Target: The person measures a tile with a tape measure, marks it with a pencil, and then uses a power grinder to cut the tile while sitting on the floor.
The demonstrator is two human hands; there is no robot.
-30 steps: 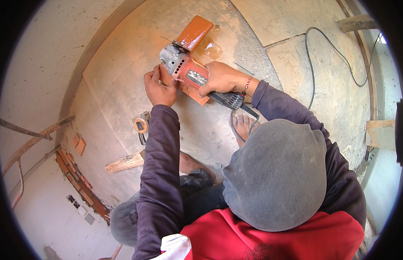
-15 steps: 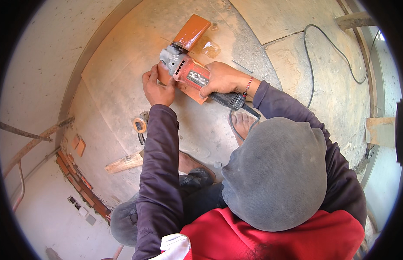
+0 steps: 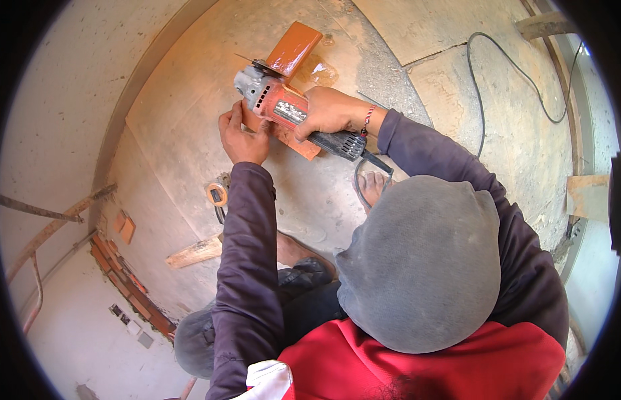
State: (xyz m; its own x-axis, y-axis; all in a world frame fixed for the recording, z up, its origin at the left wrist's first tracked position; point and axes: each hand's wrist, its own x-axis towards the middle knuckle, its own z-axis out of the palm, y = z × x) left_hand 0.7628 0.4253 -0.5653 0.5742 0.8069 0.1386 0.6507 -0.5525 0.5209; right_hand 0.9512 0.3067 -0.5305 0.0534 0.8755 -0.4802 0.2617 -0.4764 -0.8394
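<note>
Above flat orange tile [image 3: 297,141], right fingers [image 3: 306,127] closed around scuffed red grinder [image 3: 278,102], left fingers [image 3: 237,115] against tile, grip unclear

The angle grinder [image 3: 277,103] covers the middle of the orange tile [image 3: 294,50], so I cannot tell if this is one piece. Behind the tool, the fingertips of the right hand [image 3: 327,110] are mostly hidden. The left sleeve [image 3: 247,247] hides one end of the wood piece [image 3: 196,251]. The lower edge cuts off the red garment [image 3: 424,360].
</note>
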